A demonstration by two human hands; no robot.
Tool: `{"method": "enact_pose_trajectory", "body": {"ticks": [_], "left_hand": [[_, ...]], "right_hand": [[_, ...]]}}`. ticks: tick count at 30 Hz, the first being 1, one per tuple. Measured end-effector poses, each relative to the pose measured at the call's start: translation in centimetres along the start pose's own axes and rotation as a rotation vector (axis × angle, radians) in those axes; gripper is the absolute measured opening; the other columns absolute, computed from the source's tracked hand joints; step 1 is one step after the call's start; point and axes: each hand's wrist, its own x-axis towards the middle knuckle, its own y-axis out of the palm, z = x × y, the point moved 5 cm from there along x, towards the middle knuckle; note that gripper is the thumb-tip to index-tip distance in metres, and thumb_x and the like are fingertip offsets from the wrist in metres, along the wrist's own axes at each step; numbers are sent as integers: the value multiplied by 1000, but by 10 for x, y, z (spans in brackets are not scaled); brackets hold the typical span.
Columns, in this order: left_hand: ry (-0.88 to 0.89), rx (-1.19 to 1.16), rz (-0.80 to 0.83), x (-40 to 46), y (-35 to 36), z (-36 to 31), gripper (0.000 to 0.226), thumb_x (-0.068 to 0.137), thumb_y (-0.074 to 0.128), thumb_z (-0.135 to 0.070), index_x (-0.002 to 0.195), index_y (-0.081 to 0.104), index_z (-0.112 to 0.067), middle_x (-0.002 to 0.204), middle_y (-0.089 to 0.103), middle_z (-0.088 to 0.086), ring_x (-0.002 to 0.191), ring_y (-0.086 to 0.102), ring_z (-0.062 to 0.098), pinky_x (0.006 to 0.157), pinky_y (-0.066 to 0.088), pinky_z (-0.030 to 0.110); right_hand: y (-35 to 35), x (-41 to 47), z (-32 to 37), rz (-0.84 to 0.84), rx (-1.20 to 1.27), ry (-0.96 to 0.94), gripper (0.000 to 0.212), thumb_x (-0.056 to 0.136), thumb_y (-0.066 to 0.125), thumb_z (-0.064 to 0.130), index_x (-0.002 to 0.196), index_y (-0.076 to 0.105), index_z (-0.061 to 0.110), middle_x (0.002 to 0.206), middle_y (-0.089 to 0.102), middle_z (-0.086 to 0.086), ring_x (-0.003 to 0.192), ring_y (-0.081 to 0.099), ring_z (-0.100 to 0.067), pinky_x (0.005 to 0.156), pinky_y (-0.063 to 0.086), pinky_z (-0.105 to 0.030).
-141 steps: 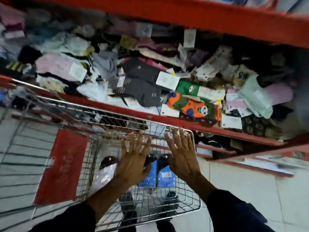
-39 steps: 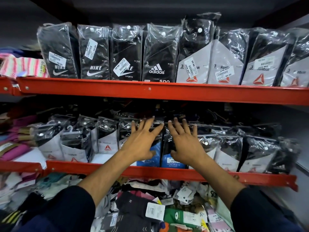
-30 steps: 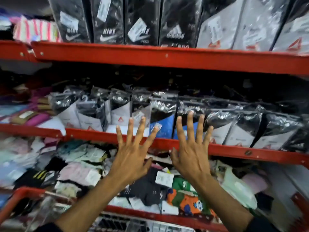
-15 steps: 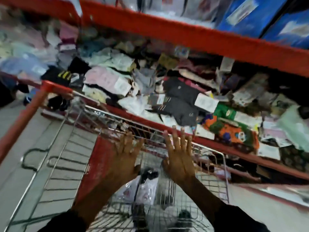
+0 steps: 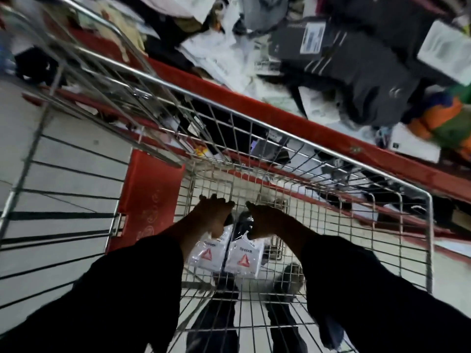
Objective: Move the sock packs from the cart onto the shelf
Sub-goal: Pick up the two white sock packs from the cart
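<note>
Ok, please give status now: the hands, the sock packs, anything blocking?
Both hands down in cart: left hand, right hand, each on a white sock pack. Grip not clear. Packs not yet lifted. Nothing blocking.

dim, flat indoor light; motion blur and wide-angle bending toward edges

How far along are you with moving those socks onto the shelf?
Done: the cart looks almost empty. In hand: the left hand and right hand reach down onto the two white sock packs at its bottom; whether the fingers have closed on them is hard to tell. Left: lifting this pair onto the shelf. No other packs show in the cart.
</note>
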Motion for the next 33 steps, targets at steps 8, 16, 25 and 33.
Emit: {"method": "enact_pose_trajectory", "body": {"ticks": [8,16,25,33], "left_hand": [[50,93,15,18,1,0,64,49,90,-32,107,66,-18,112,71,4,112,59,27,96,42,46],[130,-82,29,-31,13,-3,98,63,92,-23,143,40,-4,127,63,16,115,62,32,94,56,44],[68,18,-373,-144,-71,-22,71,78,75,-37,133,43,-6,112,69,14,105,67,33,77,55,37],[-1,43,-682,-316,-209,-38,62,65,77,-47,121,51,-36,104,71,-5,92,71,21,74,60,34]], "right_hand": [[-9,-5,7,59,-149,15,79,70,85,47,132,55,9,127,62,-9,119,59,-29,96,51,-36],[7,-51,14,-154,64,-31,73,59,92,42,115,60,8,111,68,-5,106,63,-24,90,53,-36],[-64,-163,45,-571,56,-186,61,61,85,47,111,65,17,100,72,1,95,70,-21,76,52,-28],[-197,-349,82,-886,-42,-215,59,58,79,49,111,69,24,95,76,-3,90,70,-25,72,50,-29]]}}
